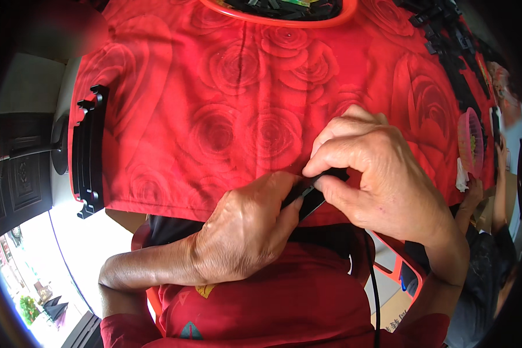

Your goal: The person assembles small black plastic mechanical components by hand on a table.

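Observation:
Both of my hands meet over the near edge of the table, at a small black part (312, 200) that looks like a plastic strip. My left hand (246, 223) pinches its left end between thumb and fingers. From the right, my right hand (371, 174) closes thumb and forefinger on the part's upper end. My fingers hide most of the part, so its full shape cannot be made out. To the left, a stack of long black plastic pieces (90, 151) with notched ends lies along the table's edge.
A red rose-patterned cloth (232, 127) covers the table. An orange-rimmed basin (284, 23) of black pieces stands at the far side. More black parts (441, 29) lie far right, near a pink basket (471, 142). Another person's hand (474, 194) is at the right edge.

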Motion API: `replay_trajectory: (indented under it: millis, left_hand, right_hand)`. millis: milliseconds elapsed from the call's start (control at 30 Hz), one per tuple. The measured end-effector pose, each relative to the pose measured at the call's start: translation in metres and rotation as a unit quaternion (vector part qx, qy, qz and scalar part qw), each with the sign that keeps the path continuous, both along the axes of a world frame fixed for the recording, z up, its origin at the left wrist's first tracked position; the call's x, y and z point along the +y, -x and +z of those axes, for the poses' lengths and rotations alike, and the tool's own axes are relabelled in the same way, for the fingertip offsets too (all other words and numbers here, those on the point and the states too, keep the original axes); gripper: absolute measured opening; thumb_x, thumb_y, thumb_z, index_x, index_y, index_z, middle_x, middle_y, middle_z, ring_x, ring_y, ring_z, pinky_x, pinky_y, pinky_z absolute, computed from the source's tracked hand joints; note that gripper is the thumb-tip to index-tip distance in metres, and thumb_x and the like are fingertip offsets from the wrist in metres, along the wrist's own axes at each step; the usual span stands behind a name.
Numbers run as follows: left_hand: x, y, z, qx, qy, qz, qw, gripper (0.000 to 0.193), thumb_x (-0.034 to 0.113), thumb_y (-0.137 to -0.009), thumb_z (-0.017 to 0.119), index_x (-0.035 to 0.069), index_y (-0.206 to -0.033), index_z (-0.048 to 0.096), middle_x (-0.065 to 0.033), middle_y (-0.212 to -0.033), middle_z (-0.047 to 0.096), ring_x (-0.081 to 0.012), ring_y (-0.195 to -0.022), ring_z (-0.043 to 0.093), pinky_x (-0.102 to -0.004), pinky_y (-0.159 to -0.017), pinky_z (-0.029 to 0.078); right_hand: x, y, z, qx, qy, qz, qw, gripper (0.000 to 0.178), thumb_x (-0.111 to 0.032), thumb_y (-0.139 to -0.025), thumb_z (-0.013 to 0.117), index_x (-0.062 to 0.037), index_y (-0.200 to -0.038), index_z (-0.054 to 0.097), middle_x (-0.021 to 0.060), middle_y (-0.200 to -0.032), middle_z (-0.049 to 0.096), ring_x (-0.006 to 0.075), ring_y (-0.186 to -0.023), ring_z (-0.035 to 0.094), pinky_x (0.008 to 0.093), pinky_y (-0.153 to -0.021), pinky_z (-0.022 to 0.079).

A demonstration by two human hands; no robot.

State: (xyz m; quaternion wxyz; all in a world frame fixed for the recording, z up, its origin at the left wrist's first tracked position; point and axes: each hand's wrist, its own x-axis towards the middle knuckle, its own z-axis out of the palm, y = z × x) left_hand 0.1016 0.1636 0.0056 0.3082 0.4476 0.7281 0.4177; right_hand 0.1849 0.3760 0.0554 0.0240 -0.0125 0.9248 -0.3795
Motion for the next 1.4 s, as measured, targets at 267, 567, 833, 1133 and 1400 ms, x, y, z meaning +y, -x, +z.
replay_trajectory:
  millis: [267,567,833,1133,1400]
  left_hand:
    - [-0.011,-0.001,0.011,-0.128,-0.016,0.053,0.99,0.021,0.006,-0.098,0.066,-0.004,-0.115,0.061,-0.0234,-0.091,0.065,-0.0395,-0.083,0.072,-0.0452,-0.07,0.055]
    - [-0.017,-0.005,0.009,-0.054,-0.067,0.055,0.995,0.014,0.01,-0.103,0.066,-0.003,-0.109,0.065,-0.0149,-0.084,0.063,-0.0192,-0.072,0.063,-0.0357,-0.063,0.05]
    - [-0.018,0.002,0.017,-0.157,-0.027,0.034,0.987,0.019,0.013,-0.102,0.066,-0.004,-0.109,0.064,-0.0251,-0.09,0.068,-0.0405,-0.08,0.072,-0.0445,-0.067,0.056]
    - [-0.022,0.003,0.013,-0.188,0.013,-0.029,0.982,0.02,0.01,-0.104,0.063,-0.002,-0.12,0.068,-0.0152,-0.082,0.069,-0.0157,-0.077,0.069,-0.034,-0.069,0.055]
    - [-0.023,-0.002,0.016,-0.25,0.01,-0.017,0.968,0.017,0.01,-0.103,0.065,-0.001,-0.115,0.068,-0.014,-0.08,0.068,-0.0139,-0.076,0.068,-0.0339,-0.068,0.054]
  right_hand:
    - [-0.018,-0.021,0.031,0.19,-0.006,-0.053,0.98,0.024,0.01,-0.082,0.071,0.0025,-0.103,0.078,0.0152,-0.099,0.071,0.0184,-0.086,0.065,0.029,-0.075,0.051]
    - [-0.043,-0.035,0.017,0.018,0.021,-0.084,0.996,0.015,-0.001,-0.096,0.068,0.0038,-0.109,0.072,0.0138,-0.071,0.071,0.0226,-0.057,0.07,0.0333,-0.052,0.052]
    - [-0.046,-0.034,0.025,-0.122,0.162,-0.142,0.969,0.013,-0.002,-0.103,0.063,0.0044,-0.111,0.071,0.006,-0.067,0.067,0.0042,-0.06,0.063,0.0261,-0.051,0.047]
    - [-0.048,-0.047,0.035,-0.194,0.203,-0.142,0.949,0.02,-0.006,-0.105,0.066,0.0063,-0.121,0.07,0.0038,-0.07,0.067,0.005,-0.061,0.064,0.0224,-0.053,0.049]
    - [-0.056,-0.061,0.037,-0.161,0.187,-0.142,0.959,0.022,-0.005,-0.105,0.067,0.007,-0.123,0.07,0.0037,-0.069,0.068,0.0064,-0.056,0.065,0.0226,-0.051,0.051]
